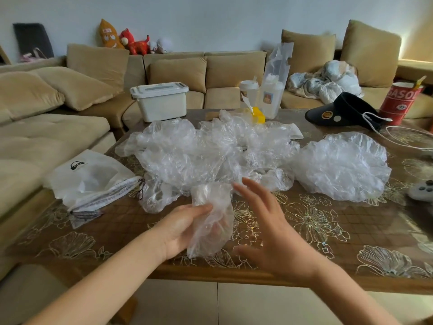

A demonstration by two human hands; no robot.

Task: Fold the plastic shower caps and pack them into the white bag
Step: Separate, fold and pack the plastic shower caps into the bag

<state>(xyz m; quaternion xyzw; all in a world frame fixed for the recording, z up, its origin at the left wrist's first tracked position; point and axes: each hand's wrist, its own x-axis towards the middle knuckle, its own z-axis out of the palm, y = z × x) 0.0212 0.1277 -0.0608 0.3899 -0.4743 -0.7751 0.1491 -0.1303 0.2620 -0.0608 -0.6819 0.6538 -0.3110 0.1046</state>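
Note:
My left hand grips a folded clear plastic shower cap just above the table's near edge. To the right of the cap, my right hand hovers with its fingers spread, holding nothing. A heap of crumpled clear shower caps covers the middle of the table. One spread-out cap lies apart at the right. The white drawstring bag lies on the table's left corner, its mouth toward the heap.
The table has a brown floral cover. At the back stand a white lidded box, cups and a plastic container, a black visor and a red can. A white cable lies far right. A beige sofa surrounds the table.

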